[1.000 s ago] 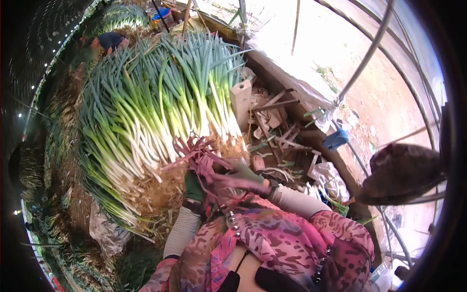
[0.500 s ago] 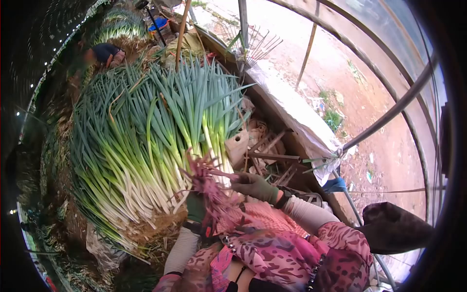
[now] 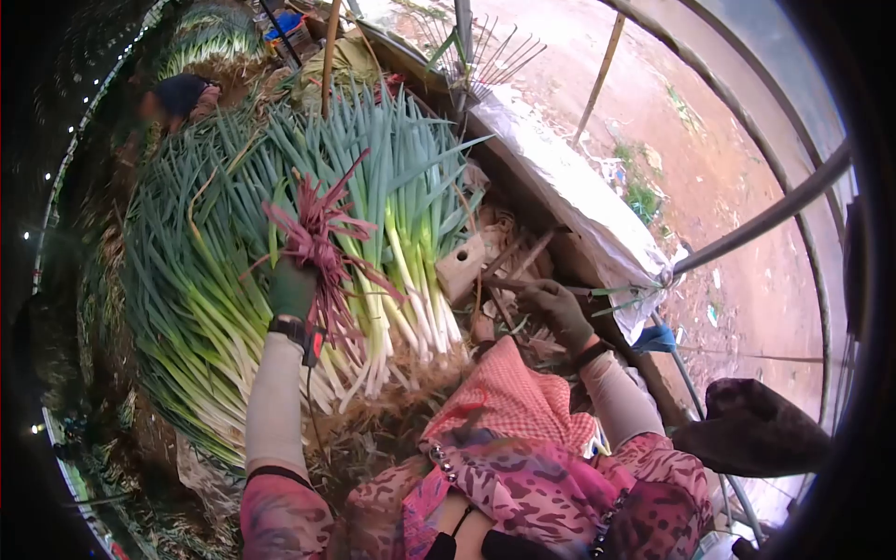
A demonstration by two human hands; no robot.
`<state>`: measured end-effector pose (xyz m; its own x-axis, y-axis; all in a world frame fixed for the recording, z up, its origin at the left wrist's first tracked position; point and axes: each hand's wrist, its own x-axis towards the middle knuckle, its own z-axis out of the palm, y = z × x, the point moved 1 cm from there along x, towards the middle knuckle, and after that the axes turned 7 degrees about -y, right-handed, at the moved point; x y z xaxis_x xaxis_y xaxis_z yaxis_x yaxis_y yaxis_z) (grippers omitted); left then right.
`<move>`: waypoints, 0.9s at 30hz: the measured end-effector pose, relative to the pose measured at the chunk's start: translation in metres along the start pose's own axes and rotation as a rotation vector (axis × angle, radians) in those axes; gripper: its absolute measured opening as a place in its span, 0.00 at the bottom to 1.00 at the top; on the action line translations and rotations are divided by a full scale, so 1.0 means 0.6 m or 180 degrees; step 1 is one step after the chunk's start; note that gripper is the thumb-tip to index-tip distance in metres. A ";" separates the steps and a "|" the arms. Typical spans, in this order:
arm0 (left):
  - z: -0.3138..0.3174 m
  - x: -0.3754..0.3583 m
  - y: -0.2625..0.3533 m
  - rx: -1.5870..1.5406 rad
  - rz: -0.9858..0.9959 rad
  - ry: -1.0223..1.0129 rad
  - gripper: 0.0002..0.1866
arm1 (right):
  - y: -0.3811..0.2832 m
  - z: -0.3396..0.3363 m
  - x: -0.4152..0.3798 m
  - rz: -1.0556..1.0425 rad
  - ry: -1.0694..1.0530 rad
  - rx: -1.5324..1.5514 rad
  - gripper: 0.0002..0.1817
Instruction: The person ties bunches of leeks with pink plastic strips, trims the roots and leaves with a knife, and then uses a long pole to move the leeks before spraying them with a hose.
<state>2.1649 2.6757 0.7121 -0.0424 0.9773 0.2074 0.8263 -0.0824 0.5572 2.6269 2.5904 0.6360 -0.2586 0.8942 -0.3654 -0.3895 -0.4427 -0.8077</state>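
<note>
A large mass of green onions (image 3: 252, 243) lies with green tops pointing away and white root ends towards me. My left hand (image 3: 294, 287), in a dark green glove, reaches over the onions with its fingers closed on a bunch of reddish-purple strips (image 3: 322, 238). Loose ends of the strips hang over the stalks. To the right, my gloved right hand (image 3: 555, 313) is curled beside a thin wooden stick (image 3: 509, 283). What its fingers hold, if anything, I cannot make out. A wooden block with a hole (image 3: 460, 266) stands between the onions and that hand.
A co-worker (image 3: 182, 98) bends down at the upper left, near another heap of green onions (image 3: 210, 42). White sheeting (image 3: 569, 177) and a metal pole (image 3: 765, 205) run along the right side. Red checked cloth (image 3: 509, 392) covers my lap.
My left hand has moved forward and left with the strips, from near my lap to over the onions. My right hand has come away from the strips, moving right and slightly forward.
</note>
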 end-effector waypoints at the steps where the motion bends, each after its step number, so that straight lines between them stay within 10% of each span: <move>1: 0.023 0.035 -0.034 0.0035 -0.0052 -0.0057 0.17 | -0.010 -0.010 0.025 -0.0070 0.0167 0.0062 0.14; 13: 0.195 0.347 -0.342 0.1757 -0.1214 -0.1008 0.19 | -0.161 -0.128 0.481 -0.0102 0.0324 0.0091 0.10; 18: 0.217 0.342 -0.356 0.3974 -0.0681 -0.1476 0.26 | -0.203 -0.156 0.693 0.0071 0.0415 0.0867 0.10; 23: 0.223 0.337 -0.375 0.8215 0.0050 -0.2797 0.26 | -0.205 -0.198 0.906 0.0038 -0.0021 0.1114 0.09; 27: 0.232 0.378 -0.291 0.6480 0.0328 -0.3707 0.24 | -0.208 -0.199 1.073 -0.0484 -0.0316 0.0839 0.10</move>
<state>2.0893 2.9389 0.5501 -0.3681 0.7043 -0.6070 0.1257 -0.6091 -0.7831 2.6143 3.2289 0.4463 -0.2597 0.9464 -0.1923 -0.6425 -0.3180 -0.6972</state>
